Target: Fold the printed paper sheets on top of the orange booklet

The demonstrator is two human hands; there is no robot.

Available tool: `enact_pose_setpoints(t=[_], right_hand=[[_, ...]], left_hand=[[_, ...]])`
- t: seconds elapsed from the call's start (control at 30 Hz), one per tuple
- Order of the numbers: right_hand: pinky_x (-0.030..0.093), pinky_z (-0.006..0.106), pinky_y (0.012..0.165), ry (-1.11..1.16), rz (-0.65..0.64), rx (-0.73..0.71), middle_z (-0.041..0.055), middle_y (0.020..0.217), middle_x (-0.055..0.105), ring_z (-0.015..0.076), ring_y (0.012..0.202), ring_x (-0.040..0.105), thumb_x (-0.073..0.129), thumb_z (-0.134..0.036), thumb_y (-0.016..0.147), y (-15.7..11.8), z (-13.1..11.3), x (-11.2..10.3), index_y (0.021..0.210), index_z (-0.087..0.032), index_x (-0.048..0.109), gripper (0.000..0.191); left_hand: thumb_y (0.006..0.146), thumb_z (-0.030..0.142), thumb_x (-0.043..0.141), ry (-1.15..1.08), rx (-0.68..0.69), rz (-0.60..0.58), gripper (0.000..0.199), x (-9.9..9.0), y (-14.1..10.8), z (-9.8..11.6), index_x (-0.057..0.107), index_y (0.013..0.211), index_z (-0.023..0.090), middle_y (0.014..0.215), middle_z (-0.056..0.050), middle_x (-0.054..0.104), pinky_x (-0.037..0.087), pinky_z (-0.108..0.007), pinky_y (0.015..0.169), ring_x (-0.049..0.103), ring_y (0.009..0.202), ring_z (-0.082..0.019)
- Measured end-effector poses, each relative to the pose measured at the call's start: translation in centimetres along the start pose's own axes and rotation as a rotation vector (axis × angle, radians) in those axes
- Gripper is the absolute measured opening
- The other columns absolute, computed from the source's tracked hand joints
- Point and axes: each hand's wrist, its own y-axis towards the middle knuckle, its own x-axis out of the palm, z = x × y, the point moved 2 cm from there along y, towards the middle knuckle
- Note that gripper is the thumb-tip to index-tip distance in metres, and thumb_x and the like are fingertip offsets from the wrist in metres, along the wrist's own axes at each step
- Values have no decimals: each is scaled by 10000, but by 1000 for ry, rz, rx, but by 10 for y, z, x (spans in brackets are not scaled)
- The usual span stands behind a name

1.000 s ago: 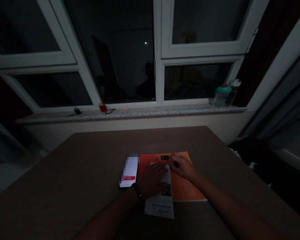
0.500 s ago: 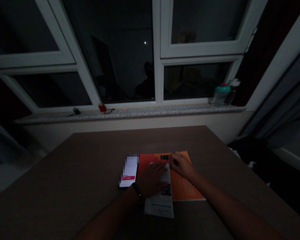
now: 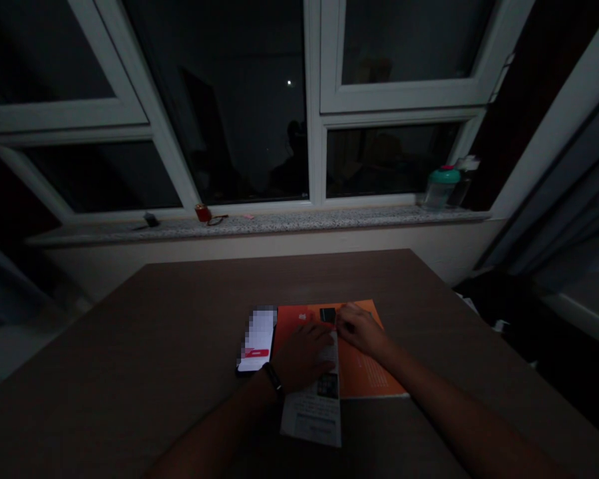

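The left hand point(image 3: 303, 358) lies flat on a white leaflet point(image 3: 312, 409), which runs from an orange booklet point(image 3: 367, 359) toward six o'clock. The right hand point(image 3: 360, 331) curls at the leaflet's top end; I can't tell whether it's pinching. A phone point(image 3: 257, 339) sits just beside the booklet at nine o'clock.

The person is wearing a slim black wristband point(image 3: 273, 380) at the left hand point(image 3: 302, 359), with the left forearm point(image 3: 219, 419) and right forearm point(image 3: 444, 399) showing bare.

The smartphone screen point(image 3: 257, 339) is pixelated, leaflet print point(image 3: 310, 416) too small.
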Motion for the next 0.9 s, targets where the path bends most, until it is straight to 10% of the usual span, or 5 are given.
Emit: enact_pose_setpoints(t=[0.37, 0.9], right_hand=[[352, 256, 627, 21, -76, -95, 7, 702, 513, 170, 728, 503, 552, -50, 780, -6, -3, 1, 664, -209, 463, 216], [405, 255, 635, 49, 207, 336, 9, 735, 592, 167, 692, 555, 588, -181, 808, -1, 10, -9, 766, -205, 552, 61]], left_hand=[[838, 317, 701, 19, 5, 7, 395, 2, 0, -1, 531, 1180, 217, 1304, -66, 543, 363, -441, 1023, 455, 1223, -265], [873, 423, 658, 45, 28, -5, 490, 3, -3, -1, 510, 1319, 284, 1434, -65, 443, 323, -490, 1077, 387, 1312, -290]])
